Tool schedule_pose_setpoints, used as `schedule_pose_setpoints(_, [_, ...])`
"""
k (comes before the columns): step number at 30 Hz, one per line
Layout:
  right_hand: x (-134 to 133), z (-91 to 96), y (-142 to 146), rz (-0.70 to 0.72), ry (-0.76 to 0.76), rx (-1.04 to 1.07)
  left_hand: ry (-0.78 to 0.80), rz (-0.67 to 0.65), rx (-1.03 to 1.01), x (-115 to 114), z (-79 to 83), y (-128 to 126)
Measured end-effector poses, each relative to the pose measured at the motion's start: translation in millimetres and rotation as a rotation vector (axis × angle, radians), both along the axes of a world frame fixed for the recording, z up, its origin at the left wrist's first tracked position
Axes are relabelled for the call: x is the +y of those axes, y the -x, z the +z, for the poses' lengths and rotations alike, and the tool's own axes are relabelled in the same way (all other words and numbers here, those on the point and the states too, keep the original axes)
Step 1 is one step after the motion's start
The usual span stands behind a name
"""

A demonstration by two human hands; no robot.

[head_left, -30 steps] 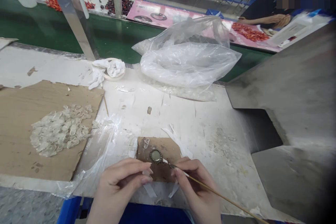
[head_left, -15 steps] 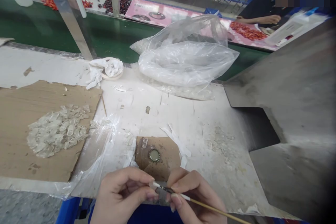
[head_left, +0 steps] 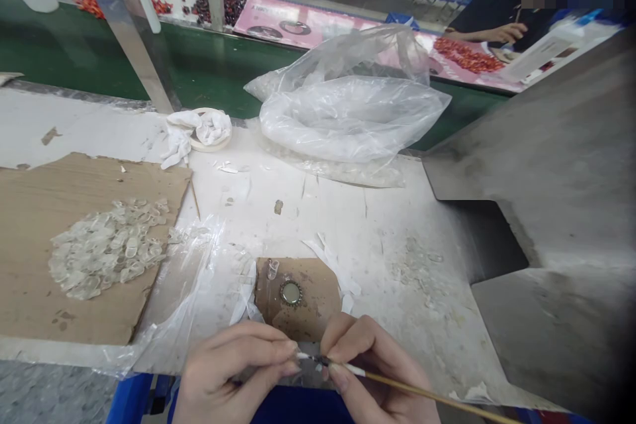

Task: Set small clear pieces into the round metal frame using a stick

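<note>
My right hand pinches a thin wooden stick with a white wrapped tip, its tip pointing left toward my left hand. My left hand's thumb and fingers are pressed together on a small greyish piece I cannot make out, right at the stick's tip, at the table's near edge. Just beyond both hands lies a small cardboard scrap with a round bottle cap on it and a small clear piece beside it.
A large cardboard sheet at left carries a heap of clear plastic pieces. A crumpled clear plastic bag lies at the back, a white cloth on a tape roll near a metal post. A grey metal chute fills the right. Another person's hand works across the green belt.
Both hands drew back from the bottle cap to the table's near edge. The left hand now pinches a small piece against the stick's tip.
</note>
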State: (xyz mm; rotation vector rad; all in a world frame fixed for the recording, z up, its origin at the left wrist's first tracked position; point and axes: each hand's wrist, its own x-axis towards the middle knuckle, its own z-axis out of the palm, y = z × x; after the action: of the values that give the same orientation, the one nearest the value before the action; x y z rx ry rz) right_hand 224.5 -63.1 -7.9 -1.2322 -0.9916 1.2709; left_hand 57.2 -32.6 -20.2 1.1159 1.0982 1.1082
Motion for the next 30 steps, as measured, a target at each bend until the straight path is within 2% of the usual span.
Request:
schedule_pose_setpoints(3, [1, -1.0, -3, 0.018, 0.023, 0.024, -0.109, -0.023, 0.02, -1, -0.9, 1])
schedule_pose_setpoints(6, [5, -3.3, -7, 0.078, 0.037, 0.035, -0.103, -0.063, 0.0, 0, -1.0, 2])
schedule_pose_setpoints(9, [7, -6.0, -10, 0.132, 0.036, 0.046, 0.057, -0.06, -0.062, 2, 0.5, 0])
schedule_pose_setpoints(12, [6, -7.0, -10, 0.1, 0.006, 0.065, 0.303, -0.059, -0.186, 4, 1.8, -3])
schedule_pose_setpoints(14, [4, -5.7, -10, 0.092, -0.015, 0.048, 0.389, -0.088, -0.269, 5, 1.5, -4])
schedule_pose_setpoints(18, [3, -0.5, -6, 0.068, -0.021, -0.025, 0.431, -0.094, -0.316, 6, -0.9, -6])
schedule_pose_setpoints(25, [0, -2.0, -8, -0.111, -0.117, -0.035, 0.545, 0.106, -0.382, 7, 2.9, -10])
schedule_pose_setpoints(28, [1, -9.8, -15, -0.111, -0.142, -0.043, 0.625, 0.088, -0.511, 10, 5.2, -11])
schedule_pose_setpoints(30, [3, -16.4, -19, -0.11, -0.119, -0.147, 0.682, 0.06, -0.596, 12, 5.6, -11])
